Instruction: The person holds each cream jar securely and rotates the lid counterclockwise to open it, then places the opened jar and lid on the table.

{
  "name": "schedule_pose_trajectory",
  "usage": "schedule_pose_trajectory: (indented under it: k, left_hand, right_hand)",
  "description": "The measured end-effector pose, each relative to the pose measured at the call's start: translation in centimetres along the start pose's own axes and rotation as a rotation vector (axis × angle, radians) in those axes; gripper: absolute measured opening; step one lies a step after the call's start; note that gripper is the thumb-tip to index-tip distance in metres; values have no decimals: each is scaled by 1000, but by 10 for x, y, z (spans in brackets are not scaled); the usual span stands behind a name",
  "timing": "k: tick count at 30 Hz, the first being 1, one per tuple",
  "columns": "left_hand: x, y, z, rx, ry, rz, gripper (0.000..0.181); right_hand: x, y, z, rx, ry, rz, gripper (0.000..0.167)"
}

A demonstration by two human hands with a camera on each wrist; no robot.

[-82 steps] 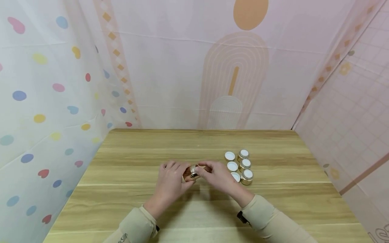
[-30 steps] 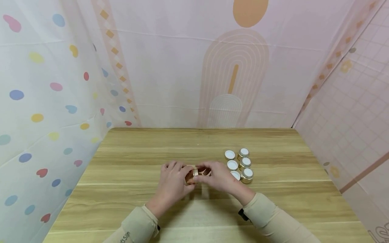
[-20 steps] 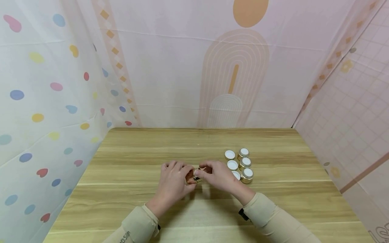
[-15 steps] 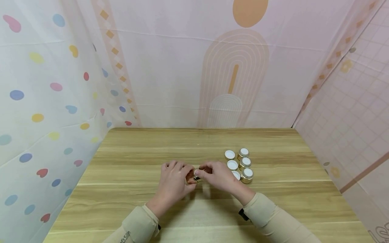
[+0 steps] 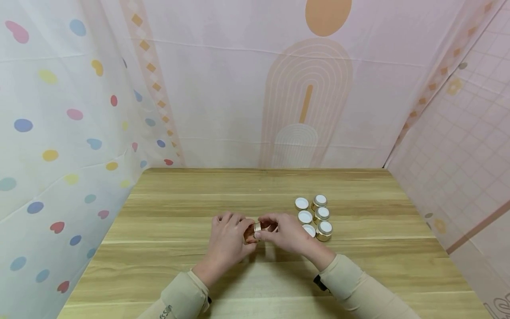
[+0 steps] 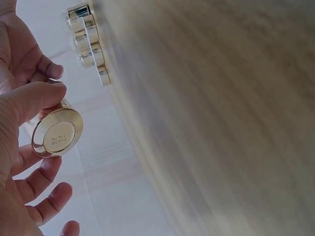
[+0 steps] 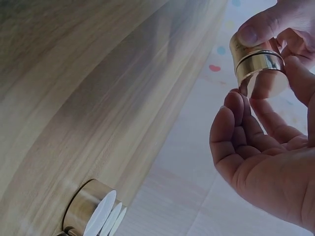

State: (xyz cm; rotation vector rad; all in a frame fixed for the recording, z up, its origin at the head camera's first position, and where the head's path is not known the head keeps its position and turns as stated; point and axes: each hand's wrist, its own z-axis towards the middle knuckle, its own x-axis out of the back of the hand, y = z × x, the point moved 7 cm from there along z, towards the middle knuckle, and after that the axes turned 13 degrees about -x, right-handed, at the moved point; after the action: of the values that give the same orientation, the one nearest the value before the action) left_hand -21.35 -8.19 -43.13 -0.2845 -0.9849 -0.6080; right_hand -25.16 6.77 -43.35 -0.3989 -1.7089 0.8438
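Note:
A small gold cosmetic jar [image 6: 43, 147] is held on its side above the table, between both hands. My left hand [image 5: 226, 239] grips its body; in the left wrist view the thumb and fingers go round it, and printed digits show on its round base. My right hand [image 5: 290, 232] has thumb and fingertips round the edge of the gold lid [image 7: 260, 63], whose shiny top faces the right palm. Lid and body sit together with a thin dark line between them. Most of the jar is hidden by fingers in the head view.
Right of the hands, three gold jars [image 5: 323, 230] with white tops stand in a column on the wooden table [image 5: 191, 190]. Beside them lie three lids [image 5: 305, 217] with white insides up. Patterned curtains [image 5: 223, 97] hang behind the table and at both sides.
The thumb and fingertips of my right hand have shifted round the lid, showing more of its gold band than half a second ago. My left hand keeps its hold, almost still. The other jars have not moved.

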Motion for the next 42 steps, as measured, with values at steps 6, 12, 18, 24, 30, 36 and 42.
schedule_pose_trajectory:
  k: [6, 12, 18, 24, 30, 36, 42]
  left_hand:
    - [1, 1, 1, -3, 6, 9, 51]
    - [0, 2, 0, 4, -11, -9, 52]
    - [-1, 1, 0, 17, -14, -24, 52]
    - [-3, 2, -1, 0, -17, -13, 52]
    - [-5, -3, -2, 20, -10, -44, 49]
    - [-6, -19, -2, 131, -22, -78, 51]
    - [-6, -28, -2, 207, -66, -97, 53]
  right_hand:
    - [-1, 5, 1, -29, -8, 21, 50]
    - [-3, 1, 0, 23, -16, -46, 47]
    - [-3, 1, -1, 11, -37, -16, 57]
    - [-3, 2, -1, -22, -57, -16, 57]
    - [1, 4, -1, -12, -51, 18, 40]
    - [10, 7, 1, -19, 7, 43, 35]
    - [9, 7, 3, -36, 7, 48, 44]
